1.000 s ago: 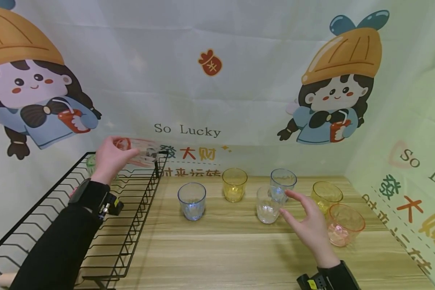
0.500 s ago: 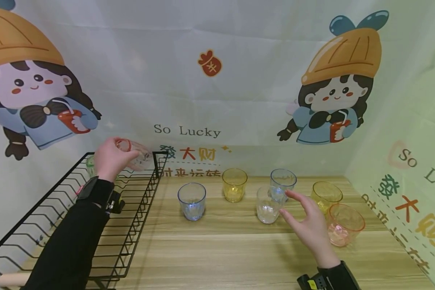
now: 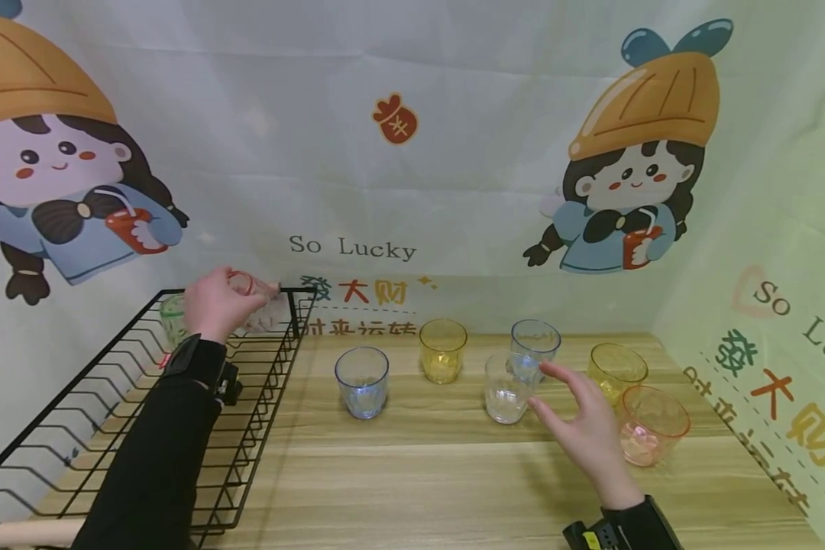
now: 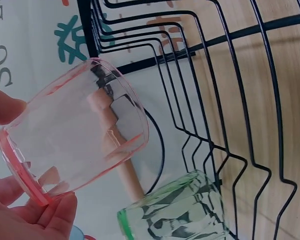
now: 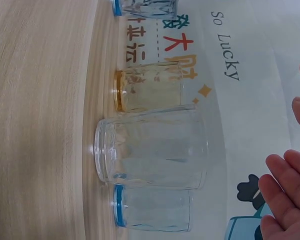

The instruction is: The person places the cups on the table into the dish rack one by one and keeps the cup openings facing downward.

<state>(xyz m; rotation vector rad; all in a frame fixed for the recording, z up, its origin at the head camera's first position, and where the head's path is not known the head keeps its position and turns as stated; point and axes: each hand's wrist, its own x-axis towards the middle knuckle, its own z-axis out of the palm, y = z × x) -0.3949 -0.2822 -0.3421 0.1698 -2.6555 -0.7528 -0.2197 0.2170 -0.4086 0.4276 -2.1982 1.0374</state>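
At the far end of the black wire rack (image 3: 247, 443), my left hand (image 3: 220, 302) grips a pink glass (image 4: 85, 130) between thumb and fingers near its thick base. The glass is tilted over the rack; whether it touches the wires I cannot tell. A green glass (image 4: 175, 210) lies in the rack just beside it, partly behind the hand in the head view. On the table, my right hand (image 3: 584, 428) has thumb and fingers spread apart beside a clear glass (image 3: 506, 393), holding nothing. A blue-rimmed glass (image 3: 535, 344) stands just behind the clear one.
Left of the clear glass are a blue glass (image 3: 362, 386) and a yellow glass (image 3: 443, 355). Another yellow glass (image 3: 615, 370) and a pink-rimmed glass (image 3: 649, 428) stand beyond the right hand. A printed cloth (image 3: 454, 153) hangs behind the table.
The left hand has shifted slightly right and down, lowering and tilting the pink glass toward the rack. The right hand has stayed in place.
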